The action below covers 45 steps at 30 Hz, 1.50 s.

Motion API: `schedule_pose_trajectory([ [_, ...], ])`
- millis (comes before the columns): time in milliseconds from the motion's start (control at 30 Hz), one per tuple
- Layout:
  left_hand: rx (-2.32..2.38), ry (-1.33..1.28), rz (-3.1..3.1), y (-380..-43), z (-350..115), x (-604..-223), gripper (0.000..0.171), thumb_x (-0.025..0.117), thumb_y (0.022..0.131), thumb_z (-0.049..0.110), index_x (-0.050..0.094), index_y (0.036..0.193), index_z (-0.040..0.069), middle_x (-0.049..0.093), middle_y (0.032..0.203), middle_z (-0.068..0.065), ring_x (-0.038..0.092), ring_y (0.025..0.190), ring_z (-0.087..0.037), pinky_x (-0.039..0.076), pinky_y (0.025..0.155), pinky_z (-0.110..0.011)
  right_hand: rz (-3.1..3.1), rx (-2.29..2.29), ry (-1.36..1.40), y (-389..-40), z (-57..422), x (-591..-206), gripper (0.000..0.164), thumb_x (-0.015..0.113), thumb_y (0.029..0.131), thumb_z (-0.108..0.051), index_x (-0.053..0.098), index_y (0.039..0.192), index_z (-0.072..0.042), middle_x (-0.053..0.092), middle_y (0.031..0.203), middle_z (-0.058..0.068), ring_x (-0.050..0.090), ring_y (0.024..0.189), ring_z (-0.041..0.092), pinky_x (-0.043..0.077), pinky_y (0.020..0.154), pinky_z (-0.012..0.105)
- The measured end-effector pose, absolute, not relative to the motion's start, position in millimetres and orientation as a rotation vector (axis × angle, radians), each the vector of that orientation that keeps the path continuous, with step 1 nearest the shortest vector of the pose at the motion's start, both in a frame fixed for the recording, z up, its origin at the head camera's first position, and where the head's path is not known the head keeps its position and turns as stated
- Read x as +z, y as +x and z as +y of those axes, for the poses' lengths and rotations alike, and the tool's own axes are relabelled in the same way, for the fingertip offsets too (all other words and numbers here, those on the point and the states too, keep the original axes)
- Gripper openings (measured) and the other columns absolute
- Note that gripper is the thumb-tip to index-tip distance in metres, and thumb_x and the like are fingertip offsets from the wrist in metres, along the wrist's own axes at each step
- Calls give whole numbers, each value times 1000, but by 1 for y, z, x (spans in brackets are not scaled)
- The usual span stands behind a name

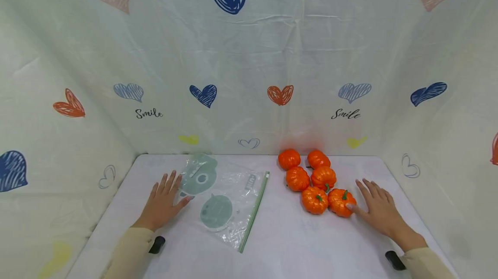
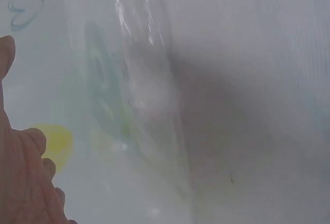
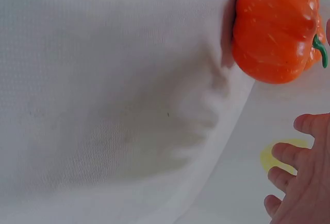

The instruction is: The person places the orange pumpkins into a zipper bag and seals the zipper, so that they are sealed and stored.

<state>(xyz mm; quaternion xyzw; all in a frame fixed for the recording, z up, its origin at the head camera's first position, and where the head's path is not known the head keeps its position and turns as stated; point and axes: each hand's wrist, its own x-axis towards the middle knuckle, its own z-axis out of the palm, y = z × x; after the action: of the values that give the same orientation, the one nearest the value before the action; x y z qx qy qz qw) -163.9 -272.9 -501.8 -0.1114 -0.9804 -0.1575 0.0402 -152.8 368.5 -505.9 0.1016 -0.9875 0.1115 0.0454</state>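
A clear zip bag with a green slider edge and printed green shapes lies flat on the table. At its left side is my left hand, fingers straight and spread, holding nothing. To the right sits a cluster of several small orange pumpkins with green stems. My right hand is spread beside the nearest right pumpkin; its thumb overlaps that pumpkin's edge, and I cannot tell whether they touch. In the right wrist view, a pumpkin appears above the fingers.
The white table has its back edge against a pale curtain printed with hearts and "Smile". The same cloth hangs at both sides. A black device is on the left wrist, another black device on the right.
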Motion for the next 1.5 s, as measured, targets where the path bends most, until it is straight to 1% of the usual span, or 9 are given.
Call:
schedule_pose_trajectory([
  [233,-480,-443,-2964,-154,-240,-499,86,66,100,48,36,161,-4,26,170,-28,21,157,-52,18,124,-70,-3006,306,334,-150,364,-510,94,78,90,-51,42,154,7,40,153,36,36,138,58,26,111,77],
  [367,-510,-538,-2919,-147,-220,-499,84,68,99,49,40,160,-3,31,169,-26,24,156,-52,21,123,-71,-2980,298,352,-148,362,-514,95,82,86,-50,45,152,7,44,149,35,40,135,58,29,109,76],
  [567,-513,-636,-2994,-136,-189,-496,82,63,102,52,39,162,2,28,172,-20,22,158,-47,21,125,-67,-2977,305,349,-146,359,-517,97,86,81,-52,47,149,5,48,145,36,43,131,58,31,108,76],
  [700,-520,-693,-3021,-130,-173,-500,81,61,102,54,38,163,4,27,173,-18,22,159,-45,21,127,-64,-2979,310,357,-145,357,-518,96,86,81,-52,48,148,5,49,144,35,44,130,58,30,108,75],
  [867,-518,-753,-2976,-123,-159,-511,82,60,101,59,42,161,6,32,171,-16,28,157,-43,27,124,-63,-2987,320,360,-144,355,-518,97,85,82,-53,48,149,5,49,145,35,44,130,57,29,109,75],
  [1100,-514,-868,-3045,-114,-143,-509,82,53,103,63,38,164,9,28,173,-14,27,158,-43,29,124,-63,-2973,310,376,-146,355,-522,96,86,81,-55,50,147,4,52,143,33,46,128,56,30,108,75],
  [1233,-452,-920,-3021,-109,-133,-512,80,52,104,63,41,163,11,32,172,-14,34,155,-41,34,122,-60,-2978,289,364,-147,354,-523,95,87,80,-54,51,146,5,54,141,33,48,127,56,31,107,75],
  [1367,-366,-980,-2957,-103,-125,-516,77,50,104,64,46,160,11,40,167,-14,44,149,-39,41,116,-59,-2980,285,352,-147,353,-523,94,87,80,-54,53,144,7,56,139,33,49,126,55,32,107,75],
  [1500,-312,-1008,-2937,-99,-117,-519,74,48,105,65,50,158,13,44,164,-14,49,144,-37,45,113,-57,-2977,287,351,-147,352,-523,94,87,80,-55,54,142,7,56,139,33,49,125,55,32,108,74],
])
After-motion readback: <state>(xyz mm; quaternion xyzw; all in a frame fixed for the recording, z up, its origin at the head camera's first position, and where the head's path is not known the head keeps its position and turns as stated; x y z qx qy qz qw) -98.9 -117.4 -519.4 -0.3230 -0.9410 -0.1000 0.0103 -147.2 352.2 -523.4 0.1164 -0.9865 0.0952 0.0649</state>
